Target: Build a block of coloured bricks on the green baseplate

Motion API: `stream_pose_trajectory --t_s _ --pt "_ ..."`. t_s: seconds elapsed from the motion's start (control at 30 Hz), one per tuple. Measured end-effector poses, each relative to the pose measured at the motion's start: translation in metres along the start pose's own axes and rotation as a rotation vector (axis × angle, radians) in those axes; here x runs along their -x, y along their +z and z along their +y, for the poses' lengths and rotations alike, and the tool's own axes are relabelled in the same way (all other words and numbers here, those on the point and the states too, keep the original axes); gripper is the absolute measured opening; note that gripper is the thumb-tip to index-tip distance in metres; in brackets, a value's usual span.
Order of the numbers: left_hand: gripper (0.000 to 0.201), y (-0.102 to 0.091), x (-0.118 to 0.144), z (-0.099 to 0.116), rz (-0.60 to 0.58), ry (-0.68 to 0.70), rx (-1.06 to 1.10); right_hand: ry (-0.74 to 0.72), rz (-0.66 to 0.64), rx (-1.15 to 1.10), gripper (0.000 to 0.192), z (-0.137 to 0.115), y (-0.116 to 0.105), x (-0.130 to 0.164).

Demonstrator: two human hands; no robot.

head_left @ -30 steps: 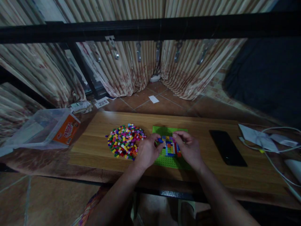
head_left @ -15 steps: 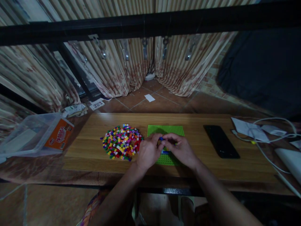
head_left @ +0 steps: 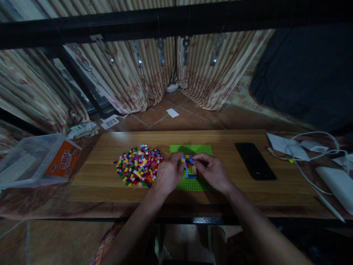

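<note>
Both hands' (head_left: pixel 167 173) (head_left: pixel 213 172) fingertips pinch a small multicoloured brick patch (head_left: pixel 189 168) on the green baseplate (head_left: pixel 191 149).

This looks like a room in a home. Behind the wooden table (head_left: pixel 110 176) hang striped, stained curtains (head_left: pixel 132 73) over a terracotta tile floor (head_left: pixel 190 117). On the table lie a pile of toy bricks (head_left: pixel 138 165), a phone (head_left: pixel 255 161) (screen dark) and, at its right end, charger cables (head_left: pixel 311 154).
</note>
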State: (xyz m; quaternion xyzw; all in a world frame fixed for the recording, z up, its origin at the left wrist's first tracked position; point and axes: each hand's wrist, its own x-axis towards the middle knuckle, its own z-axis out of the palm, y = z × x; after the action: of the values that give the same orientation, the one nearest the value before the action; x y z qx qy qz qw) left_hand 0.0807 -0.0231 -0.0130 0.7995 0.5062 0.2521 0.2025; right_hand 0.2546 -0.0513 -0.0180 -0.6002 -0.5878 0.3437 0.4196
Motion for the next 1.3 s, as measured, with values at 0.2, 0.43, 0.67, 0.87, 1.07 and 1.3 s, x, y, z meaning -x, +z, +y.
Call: stream_pose_trajectory --t_s 0.2,0.43,0.67,0.87,1.07,1.3 --pt "0.025 0.0 -0.003 -0.008 -0.015 -0.147 0.039 -0.15 -0.02 0.271 0.017 0.005 -0.001 0.002" --pt "0.023 0.001 -0.003 -0.004 -0.054 -0.158 0.046 -0.142 -0.013 0.344 0.019 0.007 -0.007 0.001" --pt "0.021 0.0 -0.003 -0.003 -0.082 -0.14 0.072 -0.245 -0.06 0.346 0.016 0.006 0.001 0.002" --pt "0.02 0.001 -0.002 -0.003 -0.089 -0.129 0.099 -0.343 -0.071 0.451 0.018 0.008 0.006 -0.001" --pt "0.02 0.003 -0.002 -0.003 -0.089 -0.138 0.117 -0.374 -0.054 0.447 0.018 0.01 0.009 -0.002" --pt "0.024 0.015 -0.007 -0.001 -0.067 -0.278 0.181 -0.351 -0.027 0.368 0.02 0.008 0.012 -0.001"
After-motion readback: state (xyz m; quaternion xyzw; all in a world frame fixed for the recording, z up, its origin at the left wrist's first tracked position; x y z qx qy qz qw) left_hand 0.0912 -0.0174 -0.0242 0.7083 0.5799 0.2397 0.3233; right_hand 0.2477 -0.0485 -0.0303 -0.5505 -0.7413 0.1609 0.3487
